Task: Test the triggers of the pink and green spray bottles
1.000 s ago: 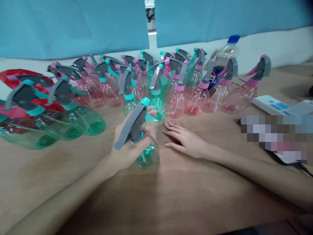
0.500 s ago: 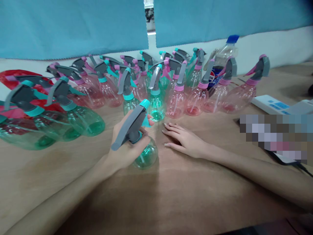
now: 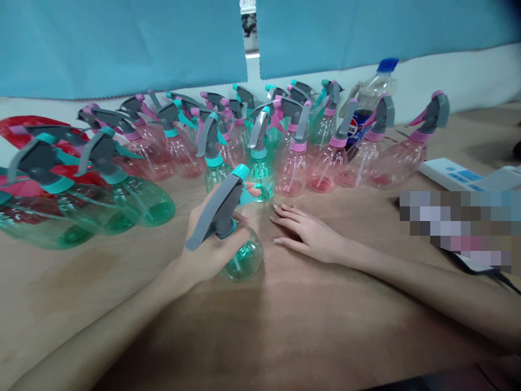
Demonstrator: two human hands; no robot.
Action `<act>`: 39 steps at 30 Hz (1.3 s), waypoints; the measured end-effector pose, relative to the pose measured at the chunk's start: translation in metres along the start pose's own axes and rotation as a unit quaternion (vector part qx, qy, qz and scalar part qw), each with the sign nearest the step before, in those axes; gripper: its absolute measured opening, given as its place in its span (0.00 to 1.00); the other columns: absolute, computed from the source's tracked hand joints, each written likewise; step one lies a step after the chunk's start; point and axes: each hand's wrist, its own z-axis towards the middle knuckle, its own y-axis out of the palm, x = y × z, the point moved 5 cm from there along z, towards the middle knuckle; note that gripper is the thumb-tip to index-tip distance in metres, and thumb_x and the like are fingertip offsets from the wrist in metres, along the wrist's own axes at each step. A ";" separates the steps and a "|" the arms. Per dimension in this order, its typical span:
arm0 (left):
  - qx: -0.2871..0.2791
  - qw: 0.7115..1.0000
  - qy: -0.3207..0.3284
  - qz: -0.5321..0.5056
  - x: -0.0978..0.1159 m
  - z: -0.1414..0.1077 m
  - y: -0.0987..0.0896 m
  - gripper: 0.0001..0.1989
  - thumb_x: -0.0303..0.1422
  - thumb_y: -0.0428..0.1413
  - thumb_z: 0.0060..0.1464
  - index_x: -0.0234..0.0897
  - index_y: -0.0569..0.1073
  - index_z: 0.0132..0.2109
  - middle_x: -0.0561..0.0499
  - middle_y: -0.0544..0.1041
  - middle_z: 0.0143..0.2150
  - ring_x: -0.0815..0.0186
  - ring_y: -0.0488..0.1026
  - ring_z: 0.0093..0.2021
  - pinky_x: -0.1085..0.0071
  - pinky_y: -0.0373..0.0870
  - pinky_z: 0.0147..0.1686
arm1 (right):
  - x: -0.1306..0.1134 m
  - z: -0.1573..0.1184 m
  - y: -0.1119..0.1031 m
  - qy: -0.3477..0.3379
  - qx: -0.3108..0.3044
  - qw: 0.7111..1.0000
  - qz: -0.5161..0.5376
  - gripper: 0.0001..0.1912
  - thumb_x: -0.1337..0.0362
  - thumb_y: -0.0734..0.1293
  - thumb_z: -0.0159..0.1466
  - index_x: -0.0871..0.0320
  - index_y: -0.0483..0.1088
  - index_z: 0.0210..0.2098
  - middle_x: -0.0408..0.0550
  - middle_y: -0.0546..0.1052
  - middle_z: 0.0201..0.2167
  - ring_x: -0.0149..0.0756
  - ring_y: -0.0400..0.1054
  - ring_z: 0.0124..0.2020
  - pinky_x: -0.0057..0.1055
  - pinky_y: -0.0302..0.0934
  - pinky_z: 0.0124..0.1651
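Observation:
My left hand (image 3: 207, 239) is closed around the neck of a clear green spray bottle (image 3: 244, 259) with a grey and teal trigger head. The bottle's base appears to be at the table surface, and part of its body is hidden by my hand. A fingertip of the left hand shows beyond the teal trigger. My right hand (image 3: 311, 233) lies flat on the wooden table (image 3: 309, 320), fingers stretched out, to the right of the bottle and holding nothing. Just behind the hands stands another green spray bottle (image 3: 261, 174).
Pink spray bottles (image 3: 293, 171) and green ones stand in rows along the back. More green bottles (image 3: 142, 201) are at the left by a red plastic bag (image 3: 20, 130). A Pepsi bottle (image 3: 362, 117) stands back right. A white device (image 3: 456, 174) and a blurred-out object lie at right.
A fingertip of my left hand by the trigger has lifted slightly and stretched a little to the right. The held spray bottle and my right hand stay in place.

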 end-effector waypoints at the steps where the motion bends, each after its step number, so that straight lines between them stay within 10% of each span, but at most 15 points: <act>1: 0.001 1.000 0.001 0.003 -0.001 0.000 0.000 0.14 0.20 0.51 0.45 0.43 0.73 0.35 0.55 0.78 0.30 0.61 0.76 0.43 0.65 0.75 0.44 | 0.000 0.000 0.000 0.000 -0.002 1.000 -0.001 0.31 0.47 0.57 0.69 0.61 0.63 0.62 0.58 0.62 0.65 0.49 0.51 0.68 0.51 0.51 0.66; 28: 0.029 1.000 0.010 0.006 -0.004 -0.004 0.002 0.22 0.20 0.51 0.48 0.41 0.75 0.49 0.52 0.82 0.38 0.61 0.74 0.53 0.66 0.73 0.49 | -0.001 0.000 0.000 0.000 -0.002 1.000 -0.006 0.31 0.48 0.56 0.69 0.65 0.63 0.61 0.61 0.63 0.64 0.50 0.52 0.67 0.50 0.51 0.66; 39: 0.047 0.999 0.001 0.017 -0.007 -0.005 -0.001 0.21 0.23 0.52 0.47 0.39 0.74 0.49 0.50 0.81 0.43 0.64 0.75 0.38 0.66 0.74 0.41 | -0.001 0.000 0.000 -0.002 0.004 1.000 0.001 0.30 0.48 0.57 0.69 0.62 0.64 0.61 0.59 0.63 0.64 0.50 0.52 0.67 0.52 0.52 0.66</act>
